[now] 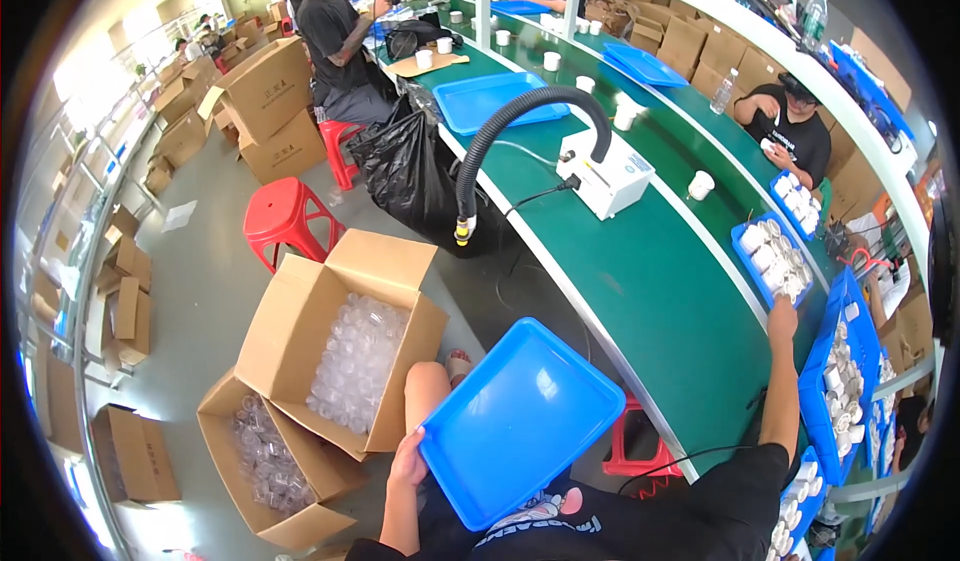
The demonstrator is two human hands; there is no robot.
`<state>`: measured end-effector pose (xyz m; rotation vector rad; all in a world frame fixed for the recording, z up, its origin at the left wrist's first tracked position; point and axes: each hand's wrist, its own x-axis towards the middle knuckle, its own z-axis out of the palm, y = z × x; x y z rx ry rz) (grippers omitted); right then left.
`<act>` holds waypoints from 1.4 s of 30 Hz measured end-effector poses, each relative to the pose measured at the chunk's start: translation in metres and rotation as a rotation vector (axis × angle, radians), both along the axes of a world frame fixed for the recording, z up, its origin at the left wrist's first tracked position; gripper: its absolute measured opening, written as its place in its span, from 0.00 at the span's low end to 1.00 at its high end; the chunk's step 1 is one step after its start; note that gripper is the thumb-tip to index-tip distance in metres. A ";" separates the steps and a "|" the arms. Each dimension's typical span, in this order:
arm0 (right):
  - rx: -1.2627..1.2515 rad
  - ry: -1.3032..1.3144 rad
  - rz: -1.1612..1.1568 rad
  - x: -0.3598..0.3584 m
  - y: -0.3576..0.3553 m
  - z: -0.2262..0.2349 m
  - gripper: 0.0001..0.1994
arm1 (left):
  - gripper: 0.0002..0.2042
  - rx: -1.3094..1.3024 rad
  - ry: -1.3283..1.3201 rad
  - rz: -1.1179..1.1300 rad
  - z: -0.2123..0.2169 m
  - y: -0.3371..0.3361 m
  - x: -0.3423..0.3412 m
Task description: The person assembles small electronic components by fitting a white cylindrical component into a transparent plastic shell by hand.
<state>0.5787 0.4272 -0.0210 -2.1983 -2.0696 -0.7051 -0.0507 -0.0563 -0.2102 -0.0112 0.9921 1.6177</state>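
Head view, sole view.

Item: blue tray (525, 421), shallow, its bare base showing; near centre, slanted over the wearer's lap. The left hand (407, 461) is closed on its left edge; the lap probably takes much of the weight, which would explain a one-handed hold.

Item: right hand (784, 316), arm stretched far right, at the near end of a filled blue tray (752, 273). It touches that end; whether the fingers are clenched on the rim or merely rest there, cannot tell. Contents: white round pieces (778, 256), heaped.

Item: blue bin (815, 411), right, nearer than the filled tray; holds more white pieces, loosely piled.

Item: upper carton (280, 326), left of the lap, flaps spread, tilted against a lower carton (222, 441); the tilt presumably turns its mouth toward the seat. Contents: clear plastic pieces (358, 366), many. Lower carton: similar clear pieces.

Item: white machine (605, 176), on the green worktop (650, 281), far side of the lap; black hose (520, 106) arched, its end overhanging the worktop's left edge, seemingly for reach from the seat.
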 end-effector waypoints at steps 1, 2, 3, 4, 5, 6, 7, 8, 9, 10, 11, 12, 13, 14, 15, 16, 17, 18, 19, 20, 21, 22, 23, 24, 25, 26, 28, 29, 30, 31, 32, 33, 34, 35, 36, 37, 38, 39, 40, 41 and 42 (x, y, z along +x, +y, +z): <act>-0.014 0.008 0.022 -0.008 -0.012 -0.001 0.10 | 0.15 0.031 -0.011 -0.036 -0.003 -0.002 -0.006; -0.013 0.008 0.024 -0.020 -0.027 0.000 0.10 | 0.15 0.032 -0.011 -0.033 0.000 -0.003 -0.008; -0.004 0.025 0.066 -0.035 -0.042 -0.001 0.09 | 0.13 0.056 -0.026 -0.035 0.004 -0.002 -0.009; 0.010 0.039 0.106 -0.041 -0.056 0.001 0.08 | 0.12 0.086 -0.045 -0.039 0.007 -0.002 -0.008; 0.021 0.029 0.145 -0.036 -0.066 -0.002 0.07 | 0.09 0.091 -0.073 -0.042 0.004 0.002 -0.008; 0.026 0.024 0.133 -0.030 -0.080 -0.006 0.07 | 0.09 0.095 -0.078 -0.054 0.000 0.006 -0.007; 0.031 0.055 0.172 -0.053 -0.100 -0.006 0.07 | 0.08 0.108 -0.081 -0.032 -0.003 0.003 -0.008; 0.037 0.082 0.204 -0.074 -0.122 -0.002 0.06 | 0.07 0.123 -0.088 -0.017 -0.004 0.000 -0.007; 0.036 0.083 0.194 -0.091 -0.142 0.004 0.06 | 0.06 0.116 -0.090 -0.019 0.001 0.004 -0.005; -0.013 0.102 0.184 -0.110 -0.162 0.011 0.06 | 0.06 0.133 -0.098 -0.029 0.004 0.006 -0.006; -0.064 0.121 0.171 -0.124 -0.181 0.016 0.06 | 0.06 0.155 -0.109 -0.022 0.006 0.008 -0.005; -0.066 0.125 0.159 -0.133 -0.197 0.018 0.06 | 0.07 0.179 -0.120 -0.019 0.007 0.012 -0.005; -0.092 0.140 0.164 -0.138 -0.211 0.018 0.06 | 0.07 0.174 -0.119 -0.031 0.012 0.017 -0.004; -0.117 0.154 0.170 -0.142 -0.225 0.019 0.06 | 0.07 0.229 -0.136 -0.048 0.016 0.021 -0.003; -0.111 0.160 0.165 -0.148 -0.239 0.019 0.06 | 0.08 0.284 -0.152 -0.063 0.022 0.024 -0.004; -0.114 0.163 0.159 -0.153 -0.251 0.021 0.06 | 0.08 0.280 -0.150 -0.068 0.027 0.027 -0.006; -0.119 0.195 0.163 -0.157 -0.261 0.023 0.05 | 0.08 0.300 -0.151 -0.079 0.031 0.030 -0.007; -0.122 0.226 0.170 -0.158 -0.268 0.024 0.05 | 0.08 0.322 -0.152 -0.087 0.035 0.033 -0.008; -0.127 0.240 0.165 -0.152 -0.277 0.029 0.07 | 0.08 0.331 -0.169 -0.108 0.038 0.042 -0.007; -0.127 0.242 0.168 -0.160 -0.282 0.033 0.07 | 0.07 0.355 -0.150 -0.133 0.044 0.044 -0.010; -0.057 0.303 0.201 -0.173 -0.291 0.039 0.08 | 0.07 0.381 -0.131 -0.156 0.050 0.046 -0.011; 0.020 0.362 0.231 -0.188 -0.300 0.048 0.10 | 0.07 0.389 -0.127 -0.155 0.063 0.052 -0.011; 0.006 0.394 0.247 -0.200 -0.306 0.054 0.14 | 0.07 0.402 -0.079 -0.174 0.079 0.060 -0.008; -0.021 0.554 0.343 -0.210 -0.312 0.057 0.18 | 0.07 0.416 -0.033 -0.186 0.095 0.067 -0.004; -0.189 0.831 0.304 -0.214 -0.317 0.051 0.22 | 0.07 0.427 -0.034 -0.190 0.112 0.080 0.004; -0.359 1.432 0.167 -0.259 -0.332 0.083 0.23 | 0.08 0.451 -0.001 -0.195 0.128 0.092 0.014; -0.574 1.899 0.243 -0.282 -0.337 0.088 0.23 | 0.09 0.508 0.028 -0.229 0.156 0.119 0.036; -0.564 1.904 0.243 -0.280 -0.331 0.082 0.23 | 0.10 0.540 0.019 -0.265 0.170 0.134 0.048; -0.437 1.740 0.324 -0.273 -0.318 0.069 0.24 | 0.11 0.534 0.043 -0.243 0.184 0.150 0.064; -0.326 1.572 0.402 -0.271 -0.306 0.064 0.26 | 0.16 0.564 0.055 -0.265 0.188 0.165 0.073; -0.337 1.712 0.284 -0.286 -0.300 0.096 0.22 | 0.16 0.553 0.066 -0.265 0.199 0.177 0.079; -0.323 1.761 0.274 -0.268 -0.280 0.084 0.17 | 0.18 0.602 0.109 -0.306 0.217 0.187 0.085; -0.263 1.790 0.256 -0.254 -0.264 0.085 0.15 | 0.21 0.662 0.135 -0.363 0.229 0.197 0.090; -0.231 1.792 0.244 -0.244 -0.246 0.089 0.15 | 0.23 0.649 0.224 -0.389 0.228 0.201 0.087; -0.180 1.812 0.231 -0.227 -0.224 0.087 0.14 | 0.25 0.638 0.305 -0.419 0.221 0.206 0.086; 0.003 1.912 0.198 -0.226 -0.204 0.097 0.12 | 0.23 0.568 0.374 -0.429 0.212 0.207 0.081; 0.023 1.913 0.237 -0.196 -0.170 0.088 0.10 | 0.22 0.563 0.357 -0.463 0.195 0.205 0.074; 0.038 1.917 0.279 -0.158 -0.133 0.073 0.09 | 0.21 0.499 0.327 -0.499 0.180 0.197 0.063; 0.025 1.975 0.280 -0.139 -0.104 0.072 0.09 | 0.21 0.428 0.300 -0.528 0.162 0.184 0.048; 0.017 2.030 0.282 -0.123 -0.078 0.073 0.08 | 0.20 0.350 0.320 -0.531 0.137 0.169 0.035; 0.054 2.002 0.192 -0.106 -0.052 0.072 0.07 | 0.20 0.271 0.342 -0.528 0.111 0.148 0.022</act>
